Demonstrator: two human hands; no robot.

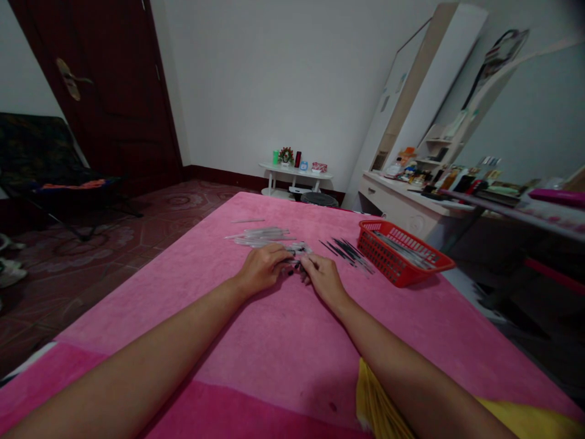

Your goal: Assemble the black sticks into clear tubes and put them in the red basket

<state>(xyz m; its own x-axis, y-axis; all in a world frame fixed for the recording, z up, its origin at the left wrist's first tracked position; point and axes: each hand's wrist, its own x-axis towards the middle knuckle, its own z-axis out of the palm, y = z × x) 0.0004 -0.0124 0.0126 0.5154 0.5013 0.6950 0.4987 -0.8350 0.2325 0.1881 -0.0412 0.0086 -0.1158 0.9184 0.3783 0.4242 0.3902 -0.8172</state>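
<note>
My left hand and my right hand rest close together over the pink cloth, fingers bent inward. Between their fingertips is a thin pen-like piece, mostly covered by the fingers. Small dark and pale pieces lie loose right around the fingertips, too small to tell apart. Just beyond my left hand is a pile of clear, greyish pen barrels. To the right of my right hand, thin black sticks like pen refills lie in a loose row. A red plastic basket stands farther right, holding many slim grey sticks.
One thin stick lies apart toward the back of the pink cloth. Yellow fabric shows under my right forearm. Beyond are a small white table, a cluttered dresser at right and a folding chair at left.
</note>
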